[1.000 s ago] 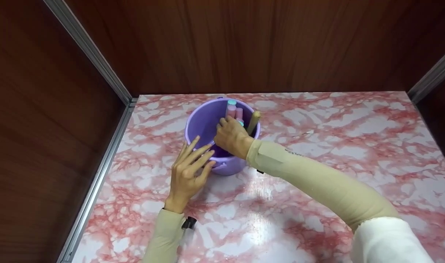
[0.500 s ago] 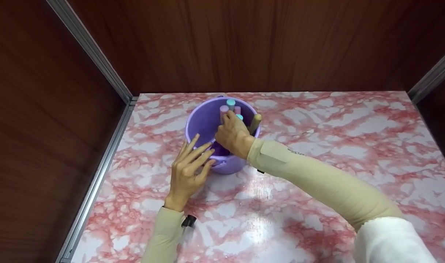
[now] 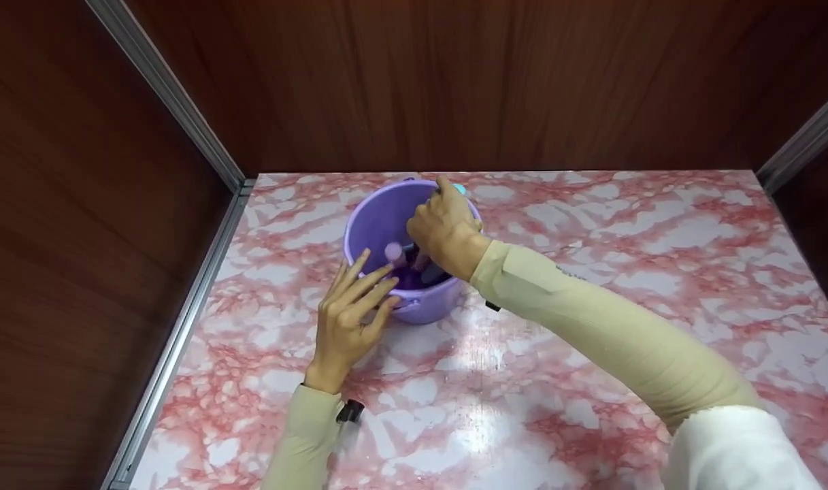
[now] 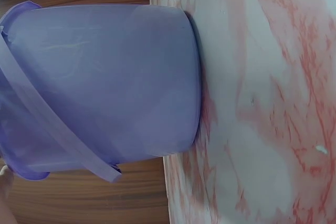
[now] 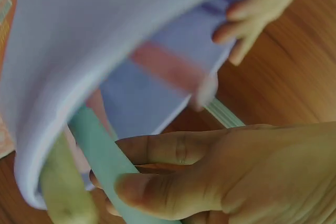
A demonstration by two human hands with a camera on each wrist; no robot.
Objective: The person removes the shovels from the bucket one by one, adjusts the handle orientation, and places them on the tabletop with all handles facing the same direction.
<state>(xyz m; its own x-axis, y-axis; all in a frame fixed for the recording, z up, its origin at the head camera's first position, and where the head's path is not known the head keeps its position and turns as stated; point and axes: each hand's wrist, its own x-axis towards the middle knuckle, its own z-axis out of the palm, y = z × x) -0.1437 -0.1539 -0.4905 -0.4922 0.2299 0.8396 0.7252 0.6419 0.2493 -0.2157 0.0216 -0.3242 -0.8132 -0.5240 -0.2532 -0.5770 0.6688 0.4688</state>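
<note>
Right Hand Pinched a Teal Tube at the Bucket's Mouth

Leftmost, the left hand [image 3: 345, 321] lay against the near rim, its fingers straight and spread, gripping nothing. Just beyond its fingertips stood the purple bucket [image 3: 431, 307], upright on the desk [image 3: 590, 340]. Inside, to the right of those fingers, leaned a pink tube [image 3: 394, 252]. Farther right, the right hand [image 3: 448, 233] was over the mouth, thumb and fingers clamped on a teal tube [image 5: 105, 153], whose lower end reached into the bucket.

The step in hand looked like shifting the teal tube through the mouth. The next move seemed to call for a firm pinch, a path clear of the rim, and the left hand as a steady.

The head view mostly hid that pinch; the right wrist view showed it, plus a yellow-green stick [image 5: 65, 182] beyond the tube from the right hand. The left wrist view alone plainly showed the handle [image 4: 52, 121] slanting down the bucket's side.
</note>
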